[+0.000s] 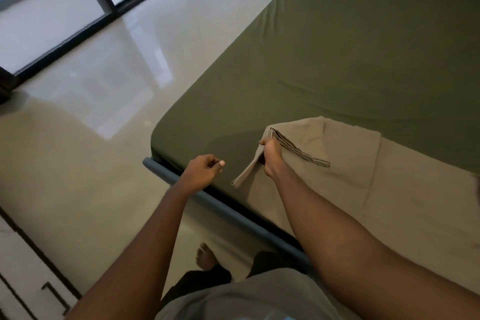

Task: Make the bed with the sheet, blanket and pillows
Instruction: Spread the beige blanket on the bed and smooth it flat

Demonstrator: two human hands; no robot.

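Bed (pixel 233 213): green sheet (pixel 337 47) fitted over it, a few creases. Beige cloth (pixel 389 189): partly folded, lying on the near right part of the bed. My right hand (pixel 271 157): grasping the cloth's folded edge, raised off the sheet. My left hand (pixel 205 169): clenched, nothing seen in it, over the bed's near edge, apart from the cloth.
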